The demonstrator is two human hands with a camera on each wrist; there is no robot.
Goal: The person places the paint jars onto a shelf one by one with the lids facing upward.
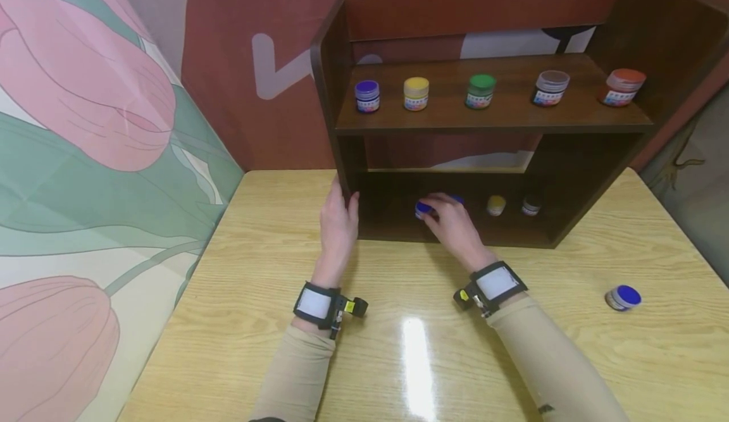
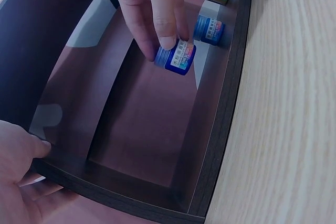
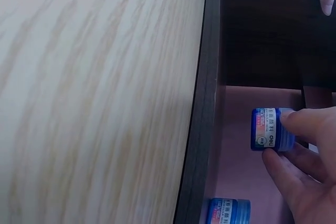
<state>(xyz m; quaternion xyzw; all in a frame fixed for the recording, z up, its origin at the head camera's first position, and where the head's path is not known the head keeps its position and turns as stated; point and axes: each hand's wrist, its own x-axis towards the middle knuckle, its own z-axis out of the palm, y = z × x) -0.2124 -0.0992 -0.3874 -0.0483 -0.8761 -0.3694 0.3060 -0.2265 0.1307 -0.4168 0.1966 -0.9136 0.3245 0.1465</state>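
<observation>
My right hand (image 1: 454, 223) pinches a blue paint jar (image 2: 178, 57) by its lid between thumb and fingers, inside the lower compartment of a dark wooden shelf (image 1: 495, 123). In the left wrist view, the jar tilts a little above the lower board. A second blue jar (image 2: 209, 30) stands beside it, mostly behind the right hand in the head view. Farther right on that board are a yellow jar (image 1: 496, 205) and a dark jar (image 1: 531, 205). My left hand (image 1: 337, 223) grips the shelf's left side panel, thumb on the inner face and fingers outside.
On the upper board stand a purple-blue jar (image 1: 367, 96), a yellow jar (image 1: 416, 94), a green jar (image 1: 481, 91), a brown-lidded jar (image 1: 550, 88) and a red jar (image 1: 622, 87). Another blue-lidded jar (image 1: 623, 297) sits on the wooden table (image 1: 228, 321), right of the right forearm.
</observation>
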